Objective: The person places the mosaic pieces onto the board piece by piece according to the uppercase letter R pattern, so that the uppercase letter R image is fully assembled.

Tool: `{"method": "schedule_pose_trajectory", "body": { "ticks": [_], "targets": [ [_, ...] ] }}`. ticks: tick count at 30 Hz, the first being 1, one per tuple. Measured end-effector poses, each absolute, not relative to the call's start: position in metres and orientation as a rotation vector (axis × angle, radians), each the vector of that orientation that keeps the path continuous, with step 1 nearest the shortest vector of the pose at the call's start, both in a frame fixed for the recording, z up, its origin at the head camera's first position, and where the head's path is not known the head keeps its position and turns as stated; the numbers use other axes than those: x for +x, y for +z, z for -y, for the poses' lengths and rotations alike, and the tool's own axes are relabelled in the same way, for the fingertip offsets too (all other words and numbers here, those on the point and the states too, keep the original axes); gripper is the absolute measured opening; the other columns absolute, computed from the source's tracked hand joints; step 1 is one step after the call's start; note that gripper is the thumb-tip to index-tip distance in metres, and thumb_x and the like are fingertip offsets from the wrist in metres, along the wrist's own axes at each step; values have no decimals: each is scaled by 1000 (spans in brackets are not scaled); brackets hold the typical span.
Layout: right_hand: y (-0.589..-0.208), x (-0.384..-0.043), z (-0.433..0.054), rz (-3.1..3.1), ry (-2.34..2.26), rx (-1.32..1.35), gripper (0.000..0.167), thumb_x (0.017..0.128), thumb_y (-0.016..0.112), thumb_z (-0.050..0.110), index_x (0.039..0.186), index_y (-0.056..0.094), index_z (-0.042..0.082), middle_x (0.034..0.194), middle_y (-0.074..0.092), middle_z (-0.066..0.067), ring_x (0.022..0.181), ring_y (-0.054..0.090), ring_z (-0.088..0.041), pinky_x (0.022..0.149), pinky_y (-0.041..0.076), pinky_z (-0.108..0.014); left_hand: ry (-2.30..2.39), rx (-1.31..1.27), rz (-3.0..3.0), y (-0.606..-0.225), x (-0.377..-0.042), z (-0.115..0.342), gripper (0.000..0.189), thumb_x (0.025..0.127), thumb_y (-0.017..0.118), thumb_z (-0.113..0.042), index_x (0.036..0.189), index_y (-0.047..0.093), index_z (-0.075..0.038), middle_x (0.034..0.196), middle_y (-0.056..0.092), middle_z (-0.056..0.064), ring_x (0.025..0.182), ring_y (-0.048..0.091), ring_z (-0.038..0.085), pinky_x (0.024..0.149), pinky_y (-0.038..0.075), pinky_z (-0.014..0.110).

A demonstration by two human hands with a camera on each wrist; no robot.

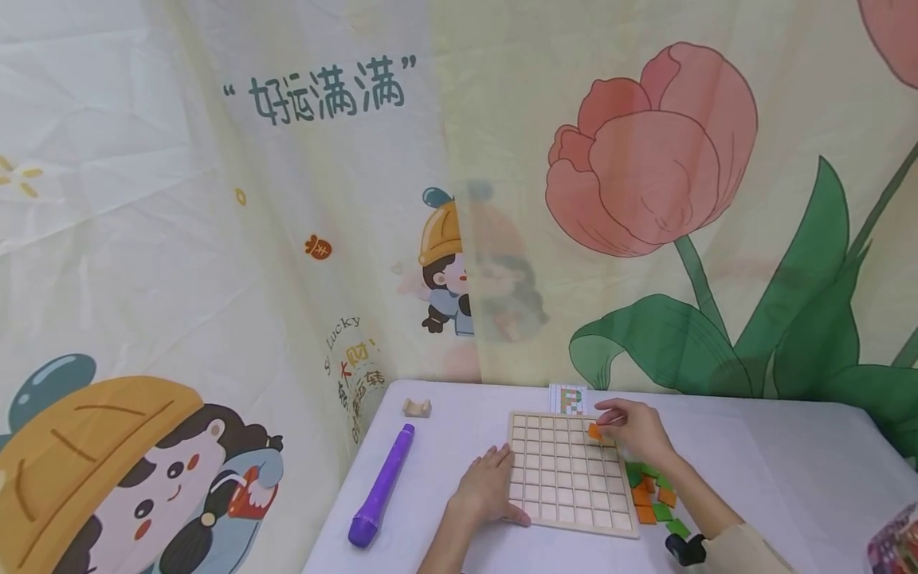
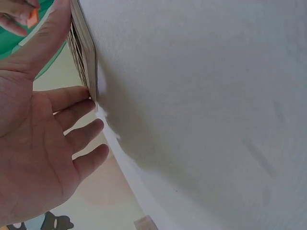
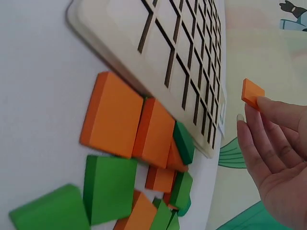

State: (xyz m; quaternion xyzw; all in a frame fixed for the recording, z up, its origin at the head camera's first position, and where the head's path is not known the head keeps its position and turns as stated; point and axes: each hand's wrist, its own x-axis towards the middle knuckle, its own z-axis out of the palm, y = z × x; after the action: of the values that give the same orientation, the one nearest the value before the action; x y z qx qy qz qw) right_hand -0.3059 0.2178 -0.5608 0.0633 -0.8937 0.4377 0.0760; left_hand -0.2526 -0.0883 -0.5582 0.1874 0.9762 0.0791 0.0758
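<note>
A pale wooden grid board lies on the white table. My left hand rests along its left edge, fingers straight; in the left wrist view the fingertips of this hand touch the board's side. Above the board's far right corner, my right hand pinches an orange square tile. The right wrist view shows this tile between thumb and fingers, raised off the grid. Loose green tiles and orange tiles lie along the board's right edge, some overlapping.
A purple microphone-shaped object lies left of the board, with a small wooden stand behind it. A card with a coloured grid pattern lies at the board's far edge. A colourful package shows at the right.
</note>
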Motion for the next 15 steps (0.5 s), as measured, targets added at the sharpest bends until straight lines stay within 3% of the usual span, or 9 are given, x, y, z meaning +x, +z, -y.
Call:
{"method": "schedule_pose_trajectory", "body": {
  "ticks": [5, 15],
  "targets": [
    [-561, -312, -207, 2685, 1351, 197, 36, 87, 83, 1, 121, 73, -2, 86, 75, 1, 80, 72, -18, 72, 62, -31, 203, 566, -2942, -561, -254, 89, 121, 58, 92, -63, 155, 48, -5, 162, 45, 11, 150, 40, 33, 122, 36, 53],
    [-571, -323, -192, 2640, 1478, 211, 36, 86, 84, 2, 120, 73, -3, 86, 76, -1, 77, 73, -16, 69, 61, -27, 127, 575, -2962, -557, -251, 86, 120, 58, 91, -63, 154, 49, -5, 162, 46, 11, 150, 41, 32, 122, 36, 51]
  ]
}}
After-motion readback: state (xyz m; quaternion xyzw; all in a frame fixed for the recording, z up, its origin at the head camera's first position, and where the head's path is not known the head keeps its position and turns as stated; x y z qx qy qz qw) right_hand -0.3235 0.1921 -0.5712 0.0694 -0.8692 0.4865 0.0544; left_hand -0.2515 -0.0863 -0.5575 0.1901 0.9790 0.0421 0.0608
